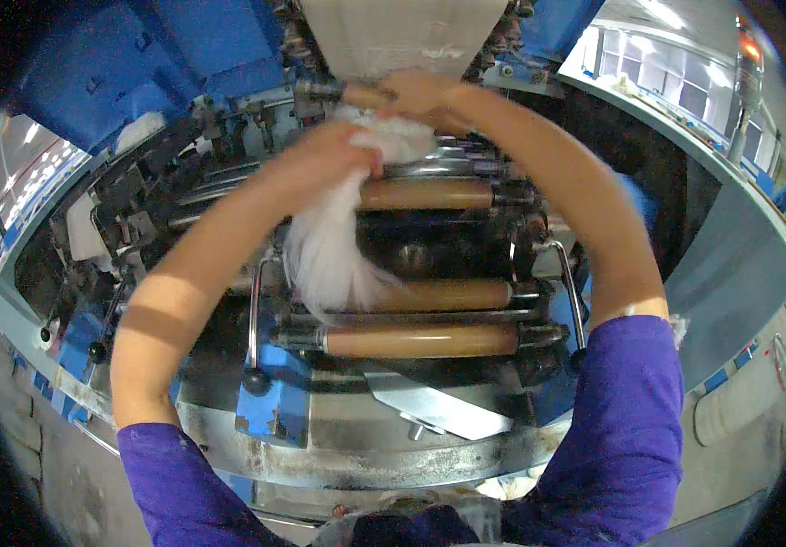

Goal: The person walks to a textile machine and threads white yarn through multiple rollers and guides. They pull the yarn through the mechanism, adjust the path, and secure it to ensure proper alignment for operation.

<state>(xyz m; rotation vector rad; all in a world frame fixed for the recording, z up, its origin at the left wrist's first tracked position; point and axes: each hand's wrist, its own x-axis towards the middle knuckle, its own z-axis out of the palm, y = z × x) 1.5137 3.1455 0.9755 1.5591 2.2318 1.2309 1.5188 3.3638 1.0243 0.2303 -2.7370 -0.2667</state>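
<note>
At upper centre, the bare left hand (347, 150) grips a wispy white cloth (327, 246), which hangs before glossy brown cylindrical rollers (452, 294); the blurred right hand (418, 96) is just above, its grip unclear.

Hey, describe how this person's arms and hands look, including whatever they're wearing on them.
The left sleeve and right sleeve are plain purple-blue, ending around the elbow. Below them, the forearms are bare. The left hand and right hand show no gloves; motion blur hides finer detail.
</note>
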